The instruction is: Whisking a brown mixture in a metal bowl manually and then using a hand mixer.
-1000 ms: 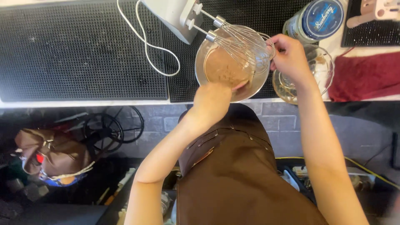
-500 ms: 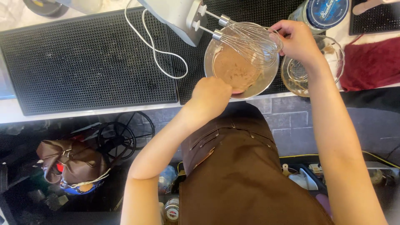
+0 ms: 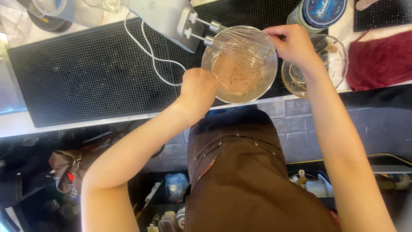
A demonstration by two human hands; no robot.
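A glass bowl (image 3: 266,83) with pale brown batter stands on a black ribbed mat (image 3: 86,73) at the counter's front. My left hand (image 3: 198,88) grips the bowl's near left rim. My right hand (image 3: 293,43) holds the far right rim, fingers curled over it. A white hand mixer (image 3: 165,17) lies on the mat behind the bowl, its two wire whisks (image 3: 244,45) resting inside the bowl above the batter. Its white cord (image 3: 148,47) loops across the mat.
An empty glass bowl (image 3: 332,56) sits right of the batter bowl, with a blue-lidded tin (image 3: 319,10) behind it and a dark red cloth (image 3: 380,60) further right. A clear jug (image 3: 56,10) stands at the far left. Below the counter edge are bags and bottles on the floor.
The view has shifted so the bowl sits lower and more central. My left hand slid up onto the bowl's left rim; my right hand stays on the far rim.
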